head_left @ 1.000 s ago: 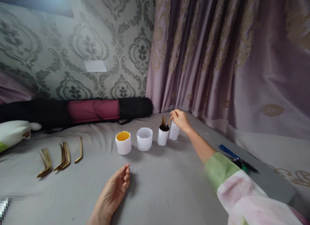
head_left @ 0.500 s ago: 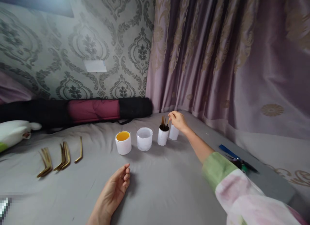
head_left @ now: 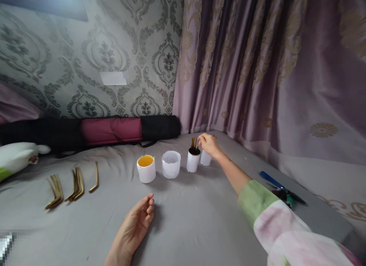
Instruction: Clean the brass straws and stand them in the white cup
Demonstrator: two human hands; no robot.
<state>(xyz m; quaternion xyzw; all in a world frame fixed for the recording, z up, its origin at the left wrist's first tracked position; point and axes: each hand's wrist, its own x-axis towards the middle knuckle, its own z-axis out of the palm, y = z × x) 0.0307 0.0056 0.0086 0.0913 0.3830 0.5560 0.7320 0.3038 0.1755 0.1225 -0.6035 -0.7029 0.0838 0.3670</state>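
Note:
My right hand (head_left: 210, 145) is closed in a pinch at the rim of a white-wrapped cup (head_left: 192, 163) with a dark inside. Its fingertips grip a thin brown stick (head_left: 197, 142), and several similar brown sticks (head_left: 193, 141) stand upright in that cup. Partly behind the hand is another white cup (head_left: 205, 159) with thin tips showing above it. My left hand (head_left: 134, 224) rests on the grey sheet, palm turned inward, fingers loosely bent with nothing in them. Ahead of it sit a white cup with a yellow inside (head_left: 146, 173) and a translucent white cup (head_left: 170, 167).
Bent gold-brown stems lie on the grey sheet at left: a bundle (head_left: 55, 191), a second bundle (head_left: 76, 184) and a single stem (head_left: 95, 177). A blue-handled tool (head_left: 271, 179) lies at right. A black-and-maroon roll (head_left: 111, 129) lines the wall beside a white plush toy (head_left: 20, 157).
My right hand has shifted very slightly left toward the cup of sticks, uncovering tips above the rear cup. My left hand is still.

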